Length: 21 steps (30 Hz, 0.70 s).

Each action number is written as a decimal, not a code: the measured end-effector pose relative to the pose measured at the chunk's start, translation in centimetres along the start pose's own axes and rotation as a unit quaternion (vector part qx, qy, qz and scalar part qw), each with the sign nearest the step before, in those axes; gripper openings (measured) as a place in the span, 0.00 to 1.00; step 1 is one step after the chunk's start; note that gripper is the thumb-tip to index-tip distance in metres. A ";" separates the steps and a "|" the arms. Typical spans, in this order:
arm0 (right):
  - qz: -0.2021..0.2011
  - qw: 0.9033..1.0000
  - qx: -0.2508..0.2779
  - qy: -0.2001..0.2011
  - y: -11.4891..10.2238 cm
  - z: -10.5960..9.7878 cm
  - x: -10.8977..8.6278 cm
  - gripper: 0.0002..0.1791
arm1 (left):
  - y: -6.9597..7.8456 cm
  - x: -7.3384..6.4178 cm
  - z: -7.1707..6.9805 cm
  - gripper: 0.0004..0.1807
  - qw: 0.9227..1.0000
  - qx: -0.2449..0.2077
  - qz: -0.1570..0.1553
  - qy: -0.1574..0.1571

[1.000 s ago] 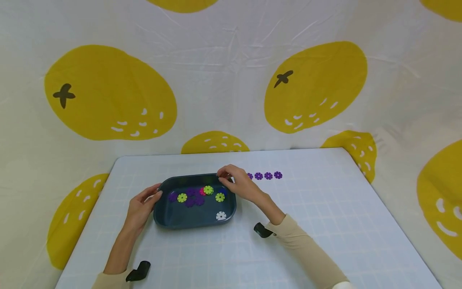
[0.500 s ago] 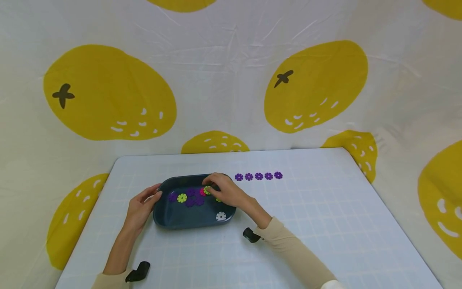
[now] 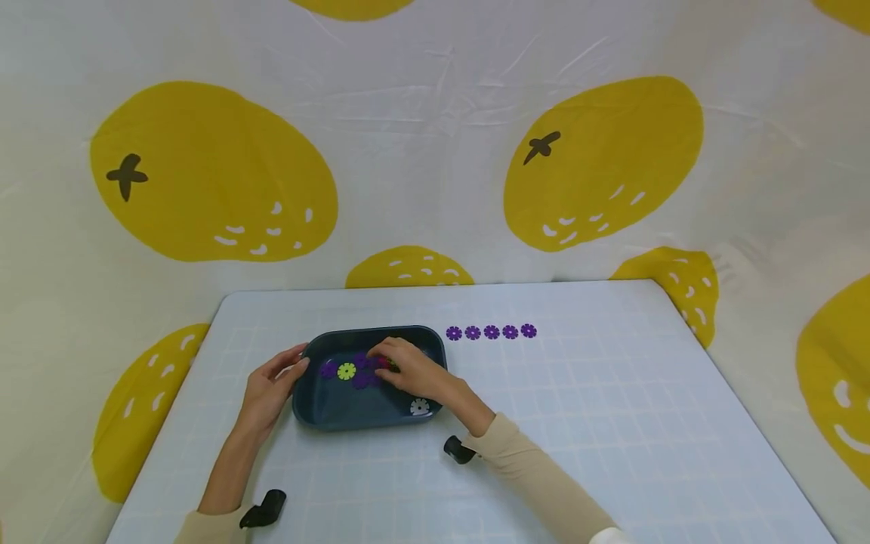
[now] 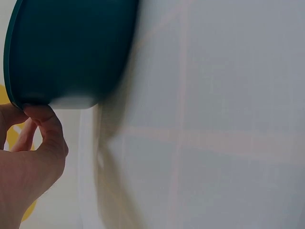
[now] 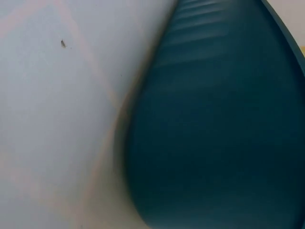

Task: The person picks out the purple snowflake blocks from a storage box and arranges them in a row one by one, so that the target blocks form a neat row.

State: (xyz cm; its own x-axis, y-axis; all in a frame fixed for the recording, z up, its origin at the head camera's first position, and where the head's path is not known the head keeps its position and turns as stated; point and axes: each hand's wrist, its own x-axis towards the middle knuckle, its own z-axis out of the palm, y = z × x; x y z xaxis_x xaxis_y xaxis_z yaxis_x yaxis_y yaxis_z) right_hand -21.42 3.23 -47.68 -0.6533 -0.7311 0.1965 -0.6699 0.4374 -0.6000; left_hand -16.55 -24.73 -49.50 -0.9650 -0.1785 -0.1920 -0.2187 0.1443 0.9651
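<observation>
A dark blue-green tray [image 3: 333,421] lies on the table, holding several flower-shaped plastic discs. My left hand [image 3: 266,393] pinches its left rim between thumb and fingers; the left wrist view shows the same grip on the tray wall [image 4: 71,52]. Over the tray's right half, my right hand [image 3: 411,370] reaches down, thumb and forefinger apart above a purple disc [image 3: 362,378] and a partly covered pink-red one. A yellow-green disc [image 3: 347,371] lies left of these fingers, a white disc [image 3: 420,406] near the tray's right front corner. In the right wrist view only the tray [image 5: 214,133] shows, without the hand.
A straight row of purple flower discs [image 3: 492,332] lies on the table behind and right of the tray. The pale checked tabletop [image 3: 612,423] ends at a fabric backdrop printed with yellow fruit. A black wrist camera [image 3: 459,449] juts from the right sleeve.
My right hand has moved from the tray's back right rim, left and forward into the tray among the discs, uncovering the near end of the purple row. My left hand keeps its hold.
</observation>
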 end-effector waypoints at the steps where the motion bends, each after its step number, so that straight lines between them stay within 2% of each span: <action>1: 0.003 1.000 0.000 -0.004 0.0 0.1 0.1 0.16 | 0.0 0.1 0.0 0.33 1.000 0.001 -0.001 -0.002; 14: 0.039 0.997 -0.037 -0.047 0.3 1.4 0.2 0.17 | -0.1 0.3 0.0 0.31 1.000 -0.008 -0.005 -0.007; 21: 0.021 0.997 -0.052 -0.047 0.6 1.7 0.4 0.14 | 0.2 0.0 0.0 0.30 1.000 -0.001 -0.005 -0.003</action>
State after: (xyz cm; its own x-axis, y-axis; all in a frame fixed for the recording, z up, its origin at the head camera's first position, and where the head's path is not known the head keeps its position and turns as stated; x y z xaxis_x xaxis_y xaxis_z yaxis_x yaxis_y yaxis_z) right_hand -21.52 2.33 -49.28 -0.6486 -0.7548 0.0974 -0.6793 0.5164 -0.5215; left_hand -16.59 -24.68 -49.26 -0.9638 -0.1732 -0.2026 -0.2279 0.1412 0.9634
